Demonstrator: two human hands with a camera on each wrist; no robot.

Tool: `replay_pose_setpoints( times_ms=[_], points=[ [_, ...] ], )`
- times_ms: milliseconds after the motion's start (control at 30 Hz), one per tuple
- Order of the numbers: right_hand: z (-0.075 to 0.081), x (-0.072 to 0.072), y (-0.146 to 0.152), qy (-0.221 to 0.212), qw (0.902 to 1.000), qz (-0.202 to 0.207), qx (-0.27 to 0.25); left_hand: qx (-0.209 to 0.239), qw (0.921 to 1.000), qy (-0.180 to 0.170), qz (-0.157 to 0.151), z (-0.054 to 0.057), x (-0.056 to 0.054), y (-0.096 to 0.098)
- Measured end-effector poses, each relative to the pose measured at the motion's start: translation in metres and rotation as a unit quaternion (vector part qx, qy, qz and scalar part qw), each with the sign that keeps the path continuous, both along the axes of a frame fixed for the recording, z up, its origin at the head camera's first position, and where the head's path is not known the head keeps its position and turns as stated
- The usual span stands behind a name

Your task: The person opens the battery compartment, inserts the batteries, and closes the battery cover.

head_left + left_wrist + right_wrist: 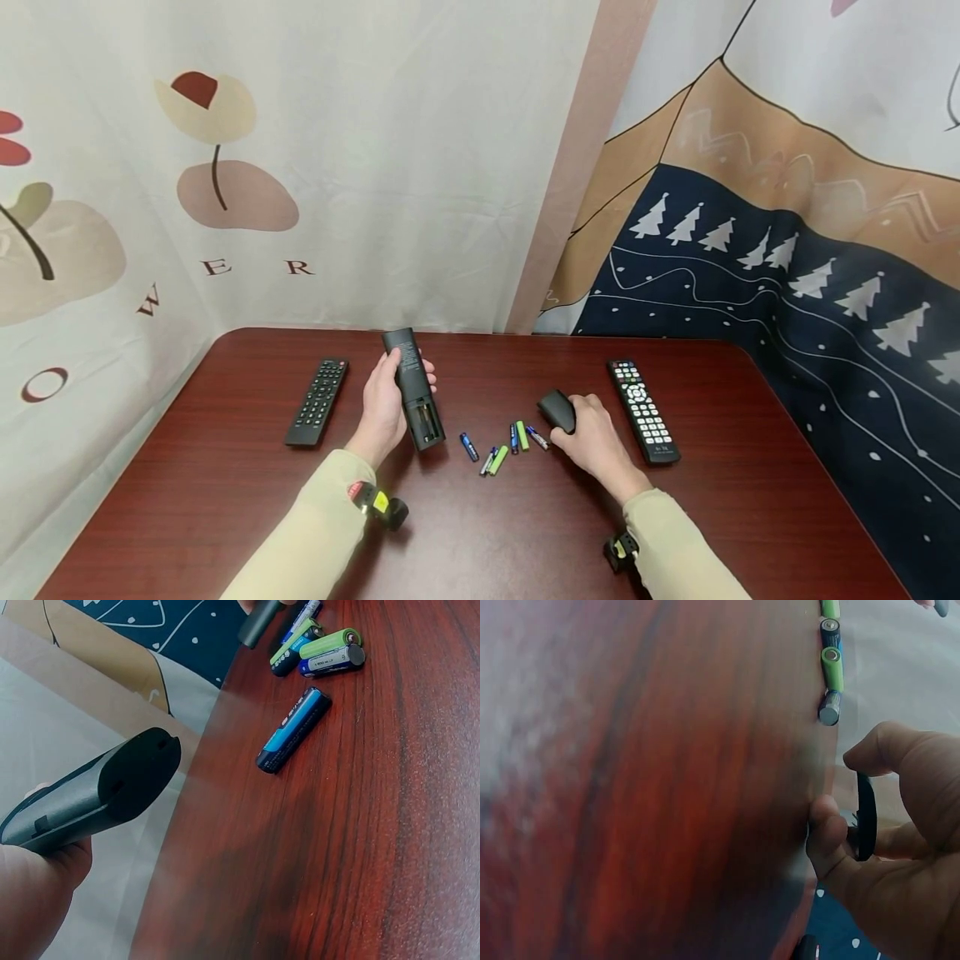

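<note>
My left hand (380, 408) grips a black remote control (411, 375), its back turned up and its battery compartment uncovered at the near end. Whether any battery sits in that compartment, I cannot tell. In the left wrist view the remote's end (139, 776) points toward the batteries. My right hand (596, 442) pinches a small black battery cover (557, 411) just above the table, seen edge-on between thumb and fingers in the right wrist view. Between the hands lie several loose batteries: a single blue one (468, 447), and others in blue, white and green (522, 435).
A second black remote (318, 402) lies buttons up to the left of my left hand. Another one with white buttons (643, 411) lies right of my right hand. The dark red wooden table (465, 542) ends at a printed curtain (390, 167) behind.
</note>
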State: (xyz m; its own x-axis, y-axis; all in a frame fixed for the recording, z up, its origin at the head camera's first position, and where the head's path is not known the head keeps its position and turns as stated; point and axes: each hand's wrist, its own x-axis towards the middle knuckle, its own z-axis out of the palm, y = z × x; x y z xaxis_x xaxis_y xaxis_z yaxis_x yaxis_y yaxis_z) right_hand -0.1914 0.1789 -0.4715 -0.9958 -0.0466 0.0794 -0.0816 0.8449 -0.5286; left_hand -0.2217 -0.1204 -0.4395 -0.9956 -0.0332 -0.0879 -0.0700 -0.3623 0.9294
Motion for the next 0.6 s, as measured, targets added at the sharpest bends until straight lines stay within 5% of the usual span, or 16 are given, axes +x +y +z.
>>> replay_pose_setpoints(
  times_ms=[600],
  points=[
    [0.0023,-0.0012,0.006,-0.02,0.9974,0.001,0.07,0.003,1.0,-0.004,0.003,0.0005,0.0004,-0.0025]
  ],
)
